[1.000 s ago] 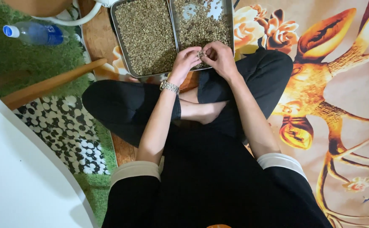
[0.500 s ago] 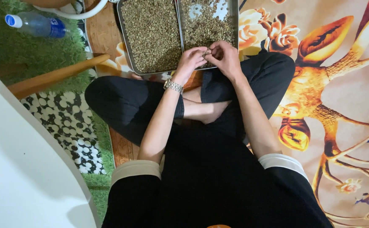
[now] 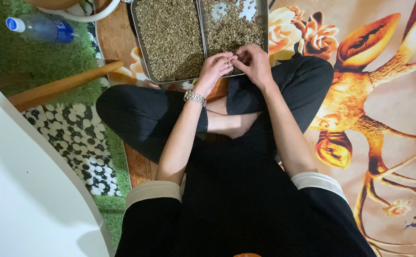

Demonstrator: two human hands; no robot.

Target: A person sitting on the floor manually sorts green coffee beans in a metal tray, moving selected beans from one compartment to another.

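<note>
Your left hand point(image 3: 213, 67) and right hand point(image 3: 254, 63) meet fingertip to fingertip over the near edge of the right tray point(image 3: 265, 28), pinching a few beans point(image 3: 228, 60), held close for inspecting. The left tray point(image 3: 140, 40), beside it, is full.

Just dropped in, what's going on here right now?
A person sits cross-legged on a patterned mat, both hands together over the near edge of the right metal tray. The left hand and right hand pinch a few small greenish beans between the fingertips. The left metal tray beside it is full of the same beans. A plastic bottle lies on the green rug.
</note>
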